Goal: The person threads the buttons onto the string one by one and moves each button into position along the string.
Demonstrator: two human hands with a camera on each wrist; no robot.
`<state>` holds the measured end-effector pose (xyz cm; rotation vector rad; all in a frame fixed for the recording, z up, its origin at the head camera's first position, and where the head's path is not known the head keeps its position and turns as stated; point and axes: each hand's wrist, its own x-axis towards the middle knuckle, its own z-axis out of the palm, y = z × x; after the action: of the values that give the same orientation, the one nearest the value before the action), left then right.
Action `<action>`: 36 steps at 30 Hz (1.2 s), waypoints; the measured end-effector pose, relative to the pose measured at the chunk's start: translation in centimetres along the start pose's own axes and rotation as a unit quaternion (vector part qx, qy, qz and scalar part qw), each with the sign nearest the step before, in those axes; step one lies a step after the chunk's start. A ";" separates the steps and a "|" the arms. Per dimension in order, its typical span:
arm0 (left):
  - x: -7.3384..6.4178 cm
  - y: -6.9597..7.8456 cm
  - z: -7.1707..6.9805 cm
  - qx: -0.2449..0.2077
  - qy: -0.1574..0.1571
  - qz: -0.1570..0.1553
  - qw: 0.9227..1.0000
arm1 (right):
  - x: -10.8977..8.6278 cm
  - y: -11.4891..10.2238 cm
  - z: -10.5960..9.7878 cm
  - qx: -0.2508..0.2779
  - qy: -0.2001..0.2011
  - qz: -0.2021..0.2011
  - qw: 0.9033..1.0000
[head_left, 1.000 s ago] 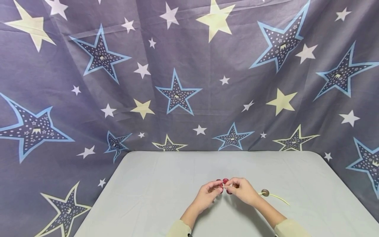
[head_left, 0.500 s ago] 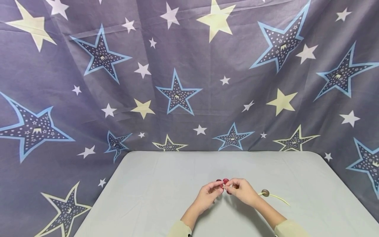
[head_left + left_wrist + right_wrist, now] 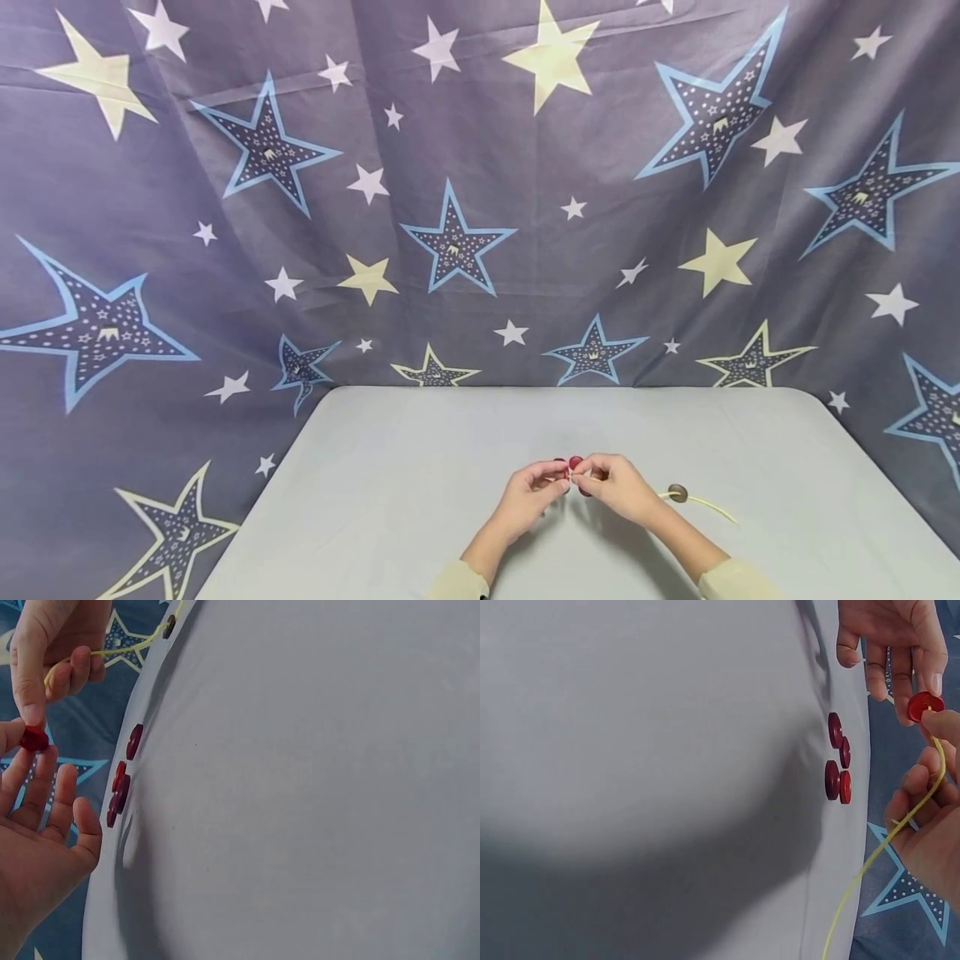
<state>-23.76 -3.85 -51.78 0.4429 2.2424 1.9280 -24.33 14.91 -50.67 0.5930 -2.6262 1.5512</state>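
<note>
With the left hand [image 3: 525, 493] pinching the red button [image 3: 916, 711] and the right hand [image 3: 617, 485] the yellow cord [image 3: 863, 871] against it, best hold the button square, guiding the cord straight.

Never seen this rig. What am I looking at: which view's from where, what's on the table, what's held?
No robot: the left grip and right grip are a person's bare hands. The wide picture comes from a head-worn camera looking forward and down; the other two come from cameras on the left and right wrists. On the grey table lie four red discs and, to the right, a brown disc with yellow cord on both sides. The left grip pinches another red disc; the right grip holds the cord at its face. Whether it passes through isn't clear.
</note>
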 end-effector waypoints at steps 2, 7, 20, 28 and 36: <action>0.1 -0.1 0.0 0.003 -0.002 0.002 1.000 | 0.1 0.0 -0.1 -0.004 -0.006 0.008 1.000; 0.4 -0.7 0.0 0.007 0.002 0.005 1.000 | 0.2 -0.1 -0.2 0.003 -0.012 0.009 1.000; -0.8 2.3 0.3 0.005 0.051 0.026 0.998 | -0.1 0.0 -0.4 0.058 -0.027 0.019 0.998; -0.8 2.3 0.3 0.014 0.062 0.019 0.998 | -0.7 -2.7 -0.9 0.094 -0.046 0.070 0.992; 0.4 -0.2 0.6 0.028 0.081 0.013 0.996 | -0.5 -2.1 -1.0 0.104 -0.039 0.075 0.991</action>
<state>-23.98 -3.19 -52.00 0.3366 2.4070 1.9832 -23.29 15.02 -48.58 0.4857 -2.6400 1.8990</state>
